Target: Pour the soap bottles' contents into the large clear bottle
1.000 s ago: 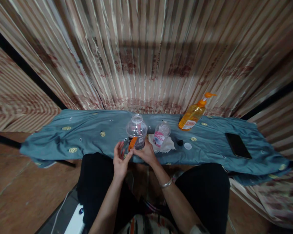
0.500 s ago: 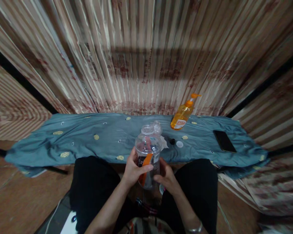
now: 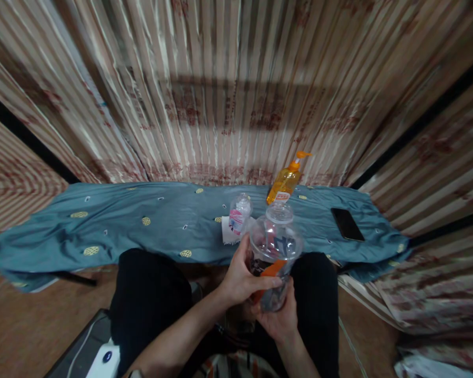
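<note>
Between my hands is a large clear plastic bottle with an orange and dark label and an open, uncapped-looking mouth, tilted slightly. My left hand wraps its left side, thumb across the label. Low on the right side, near the base, my right hand grips it from below. Just beyond, on the blue cloth, a smaller clear bottle with a pink label stands by a white piece of paper or tissue. An orange pump bottle stands behind the large bottle.
A dark phone lies at the right of the narrow, cloth-covered table. Striped curtains hang close behind, with black poles at the sides. A white device rests at lower left by my leg.
The large bottle has moved to the right and turned in my hands. My right hand has shifted lower, toward its base. The small bottle and the paper now show more fully. The view has shifted slightly.
</note>
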Available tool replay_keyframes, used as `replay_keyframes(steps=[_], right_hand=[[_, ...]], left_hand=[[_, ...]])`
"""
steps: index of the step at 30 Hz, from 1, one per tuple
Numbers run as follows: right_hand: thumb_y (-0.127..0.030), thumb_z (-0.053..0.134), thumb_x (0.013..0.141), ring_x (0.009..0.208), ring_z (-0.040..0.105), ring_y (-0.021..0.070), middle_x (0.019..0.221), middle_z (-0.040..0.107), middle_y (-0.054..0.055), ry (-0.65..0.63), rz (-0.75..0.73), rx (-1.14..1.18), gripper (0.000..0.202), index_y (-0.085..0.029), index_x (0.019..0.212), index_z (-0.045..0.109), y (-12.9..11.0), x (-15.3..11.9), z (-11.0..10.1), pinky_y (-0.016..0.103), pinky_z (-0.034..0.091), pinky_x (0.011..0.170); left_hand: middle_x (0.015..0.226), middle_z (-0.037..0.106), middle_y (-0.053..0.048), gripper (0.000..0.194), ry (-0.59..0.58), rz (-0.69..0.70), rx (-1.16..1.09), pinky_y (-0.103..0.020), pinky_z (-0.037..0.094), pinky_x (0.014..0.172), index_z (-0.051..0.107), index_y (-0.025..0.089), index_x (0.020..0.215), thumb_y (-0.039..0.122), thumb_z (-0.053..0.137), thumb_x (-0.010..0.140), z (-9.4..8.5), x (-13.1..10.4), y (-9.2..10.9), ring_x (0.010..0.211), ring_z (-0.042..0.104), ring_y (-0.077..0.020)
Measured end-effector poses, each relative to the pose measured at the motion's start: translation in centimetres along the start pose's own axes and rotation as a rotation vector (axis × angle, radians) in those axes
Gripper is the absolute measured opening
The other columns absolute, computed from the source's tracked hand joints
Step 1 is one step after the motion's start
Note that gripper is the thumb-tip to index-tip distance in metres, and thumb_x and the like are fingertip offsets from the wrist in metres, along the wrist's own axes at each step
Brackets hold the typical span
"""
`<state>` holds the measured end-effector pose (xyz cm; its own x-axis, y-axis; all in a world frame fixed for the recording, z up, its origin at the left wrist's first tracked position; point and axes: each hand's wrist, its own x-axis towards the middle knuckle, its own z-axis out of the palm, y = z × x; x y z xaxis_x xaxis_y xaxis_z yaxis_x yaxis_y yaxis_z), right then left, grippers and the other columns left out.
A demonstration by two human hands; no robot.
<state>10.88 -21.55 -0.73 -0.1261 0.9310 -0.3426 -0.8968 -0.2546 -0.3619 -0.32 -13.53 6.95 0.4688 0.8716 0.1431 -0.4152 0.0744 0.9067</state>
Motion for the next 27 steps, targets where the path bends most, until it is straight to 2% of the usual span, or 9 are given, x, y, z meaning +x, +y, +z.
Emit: replay_keyframes(steps=[3,6,10,13,15,17,19,22,27], right_hand=[[-0.056,0.096,0.059,0.069,0.078,0.0185,0.080,0.085,-0.006,0.010,0.000,0.055,0.035,-0.034,0.081,0.082,-0.4,-0.4,-0.6,0.027,0.060,0.057],[-0.052,0.095,0.063,0.072,0.079,0.0204,0.084,0.085,-0.004,0.018,-0.009,0.077,0.031,-0.033,0.084,0.083,-0.7,-0.7,-1.3,0.030,0.061,0.059],[-0.058,0.090,0.067,0.076,0.078,0.0211,0.091,0.085,0.001,0.019,-0.020,0.088,0.034,-0.032,0.088,0.083,-1.3,-1.0,-2.1,0.026,0.059,0.055],[-0.067,0.084,0.070,0.081,0.075,0.0195,0.109,0.083,0.009,0.028,-0.028,0.100,0.052,-0.030,0.106,0.081,-2.3,-1.3,-2.5,0.022,0.056,0.053],[-0.066,0.083,0.071,0.085,0.075,0.0198,0.118,0.080,0.012,0.033,-0.032,0.106,0.057,-0.029,0.115,0.079,-3.1,-1.4,-2.6,0.022,0.058,0.055],[-0.063,0.086,0.070,0.089,0.076,0.0216,0.120,0.080,0.014,0.032,-0.023,0.097,0.059,-0.027,0.116,0.078,-3.9,-1.5,-2.5,0.023,0.060,0.058],[-0.060,0.088,0.069,0.092,0.077,0.0236,0.120,0.080,0.014,0.024,-0.025,0.081,0.054,-0.028,0.112,0.080,-4.5,-1.4,-2.4,0.024,0.061,0.061],[-0.058,0.090,0.069,0.094,0.079,0.0258,0.119,0.081,0.015,0.025,-0.034,0.058,0.050,-0.028,0.108,0.082,-4.7,-1.1,-2.5,0.026,0.062,0.065],[-0.059,0.090,0.067,0.094,0.080,0.0302,0.115,0.082,0.015,0.107,-0.030,0.057,0.053,-0.024,0.106,0.083,-3.8,-0.4,-3.6,0.030,0.064,0.065]], left_hand=[[0.133,0.066,-0.013,0.098,-0.063,0.012,0.025,-0.046,0.045,0.116,0.052,0.019,0.133,0.044,0.098,0.051,0.8,0.4,0.0,0.128,0.062,-0.0321],[0.137,0.064,-0.015,0.099,-0.128,0.009,0.067,-0.049,0.043,0.119,0.051,0.019,0.137,0.052,0.096,0.055,0.8,0.6,-0.1,0.131,0.061,-0.0336],[0.155,0.051,-0.016,0.103,-0.244,0.059,0.209,-0.052,0.034,0.126,0.045,0.022,0.148,0.061,0.089,0.063,-1.6,1.1,0.0,0.149,0.045,-0.0363],[0.162,0.043,-0.015,0.094,-0.091,0.139,0.368,-0.052,0.030,0.129,0.041,0.024,0.151,0.061,0.080,0.074,-5.2,2.6,0.2,0.155,0.037,-0.0346],[0.163,0.041,-0.014,0.095,0.101,0.203,0.524,-0.054,0.025,0.131,0.040,0.024,0.151,0.052,0.085,0.071,-7.9,4.5,0.1,0.155,0.035,-0.0343],[0.165,0.037,-0.015,0.102,0.216,0.212,0.633,-0.055,0.023,0.131,0.039,0.024,0.151,0.043,0.090,0.064,-10.3,6.8,-0.4,0.158,0.030,-0.0347],[0.165,0.036,-0.017,0.112,0.217,0.174,0.665,-0.057,0.024,0.130,0.037,0.025,0.152,0.034,0.094,0.055,-11.9,9.0,-1.0,0.158,0.029,-0.0355],[0.166,0.036,-0.015,0.123,0.146,0.120,0.639,-0.054,0.026,0.129,0.030,0.028,0.157,0.025,0.093,0.051,-12.8,11.3,-2.3,0.159,0.029,-0.0333],[0.152,0.056,-0.010,0.116,0.071,-0.029,0.494,-0.050,0.042,0.120,0.034,0.033,0.155,0.013,0.085,0.052,-12.9,12.7,-4.7,0.138,0.056,-0.0301]])
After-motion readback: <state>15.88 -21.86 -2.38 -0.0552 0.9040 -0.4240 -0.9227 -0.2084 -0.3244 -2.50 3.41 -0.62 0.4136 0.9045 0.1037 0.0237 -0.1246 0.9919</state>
